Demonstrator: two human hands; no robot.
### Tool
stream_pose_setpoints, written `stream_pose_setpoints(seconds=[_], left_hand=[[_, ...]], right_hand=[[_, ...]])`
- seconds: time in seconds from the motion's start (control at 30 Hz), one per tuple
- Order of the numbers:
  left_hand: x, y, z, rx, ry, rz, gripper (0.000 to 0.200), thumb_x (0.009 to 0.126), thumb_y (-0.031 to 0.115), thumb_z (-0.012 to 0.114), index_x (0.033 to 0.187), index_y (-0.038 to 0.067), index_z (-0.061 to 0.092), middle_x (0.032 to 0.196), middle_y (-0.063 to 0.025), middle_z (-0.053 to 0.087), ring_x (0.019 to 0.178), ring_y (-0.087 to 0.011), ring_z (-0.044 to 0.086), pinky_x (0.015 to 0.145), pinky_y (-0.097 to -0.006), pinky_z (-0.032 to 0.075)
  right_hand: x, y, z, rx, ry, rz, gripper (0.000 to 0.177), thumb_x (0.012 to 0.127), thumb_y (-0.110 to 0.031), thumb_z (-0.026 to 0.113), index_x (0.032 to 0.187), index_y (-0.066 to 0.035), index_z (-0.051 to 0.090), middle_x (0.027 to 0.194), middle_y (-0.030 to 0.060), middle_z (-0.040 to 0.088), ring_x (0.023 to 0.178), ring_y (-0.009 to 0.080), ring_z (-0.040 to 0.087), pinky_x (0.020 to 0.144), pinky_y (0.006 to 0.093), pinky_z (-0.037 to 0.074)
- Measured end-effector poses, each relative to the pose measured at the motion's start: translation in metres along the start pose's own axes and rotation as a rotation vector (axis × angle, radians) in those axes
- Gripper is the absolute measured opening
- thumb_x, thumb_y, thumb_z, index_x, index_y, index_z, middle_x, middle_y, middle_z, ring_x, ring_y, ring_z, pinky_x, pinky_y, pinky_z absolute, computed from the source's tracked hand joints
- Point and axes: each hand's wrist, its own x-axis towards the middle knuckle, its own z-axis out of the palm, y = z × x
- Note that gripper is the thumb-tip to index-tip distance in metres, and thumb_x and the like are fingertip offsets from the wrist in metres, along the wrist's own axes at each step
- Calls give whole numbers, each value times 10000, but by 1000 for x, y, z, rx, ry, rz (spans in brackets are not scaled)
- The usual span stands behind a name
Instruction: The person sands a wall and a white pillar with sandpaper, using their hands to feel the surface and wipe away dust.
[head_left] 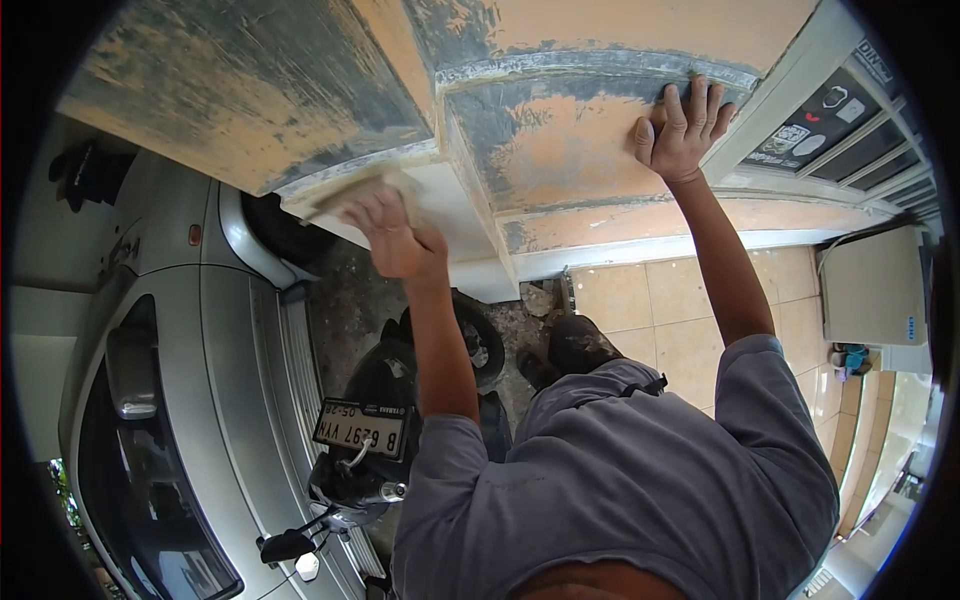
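Fingers of left hand (398,236), ten o'clock: clasping blurred beige flat piece (352,190). Right hand (684,140), two o'clock: spread against orange-and-grey wall (555,140).

You see the wall (570,140) in orange with irregular dark grey patches; your plain shirt (640,490) is grey, the car (232,370) is silver, and the floor tiles (612,300) are beige.

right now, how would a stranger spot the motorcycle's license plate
Find the silver car filling the left side, then the dark motorcycle just to its right. The license plate is mounted there, upside down in this view. It stands out as a pale, dark-lettered rectangle among the motorcycle's black parts.
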Motion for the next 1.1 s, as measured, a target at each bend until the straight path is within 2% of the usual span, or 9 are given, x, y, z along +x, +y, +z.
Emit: stream_pose_setpoints(seconds=[0.07,0.23,0.37,0.5,0.67,0.73,0.9,0.97,1.1], left_hand=[[18,-4,-2,5,60,12,434,766,0,376,1128,-100,594,1181,-301,566,1203,-519,428,1032,-628,299],[-119,-27,-9,-70,-322,48,429,758,-23,384,1122,-107,595,1051,-286,620,1132,-514,498,1024,-621,321],[-116,-17,-8,-10,-180,-87,373,815,-24,365,1071,-80,630,1090,-281,616,1139,-498,505,1031,-628,305],[5,-22,-7,29,48,-128,370,834,27,371,1082,-109,609,1077,-311,605,1113,-518,511,1036,-621,299],[-128,-42,-12,61,-180,-45,394,822,6,337,1096,-119,591,1150,-296,584,1119,-514,510,1033,-629,298],[-133,-32,-13,7,-252,-123,412,814,-4,326,1110,-118,588,1178,-300,570,1130,-514,500,1034,-627,298],[-26,-26,-8,58,63,-196,466,796,-20,306,1172,-121,561,1234,-333,516,1161,-503,471,1042,-602,298],[1,-37,-2,142,144,-35,446,805,-10,311,1148,-116,575,1199,-317,551,1147,-510,486,1027,-595,324],[-123,-37,-4,-10,-88,-56,380,831,14,348,1085,-107,603,1126,-291,598,1114,-516,512,1011,-603,349]], right_hand=[[-2,2,1,-17,5,-2,505,904,-427,422,1281,-111,534,1386,225,436,1371,394,279,1128,538,34],[-4,3,1,-35,7,1,502,905,-426,418,1281,-116,535,1388,223,435,1378,387,268,1129,534,31],[-3,2,-1,-12,1,-7,500,907,-423,417,1283,-114,533,1390,219,434,1381,384,261,1128,535,29],[-2,1,0,-8,7,-20,509,911,-427,417,1269,-87,541,1390,239,426,1375,397,266,1127,532,20],[-1,3,2,-8,26,-32,523,917,-423,409,1299,-79,507,1393,252,412,1371,412,264,1124,539,29],[-1,1,-2,-9,-8,-24,520,917,-417,409,1299,-76,503,1395,256,406,1373,417,256,1123,540,20],[2,0,1,-12,-3,-41,530,916,-418,403,1301,-64,488,1392,276,395,1371,442,239,1121,542,10],[3,1,0,-27,-9,-50,533,917,-415,395,1301,-57,482,1398,285,379,1370,447,235,1119,545,9],[2,2,-1,-25,-18,-57,538,917,-409,393,1295,-35,477,1393,293,377,1371,448,232,1119,547,15]])
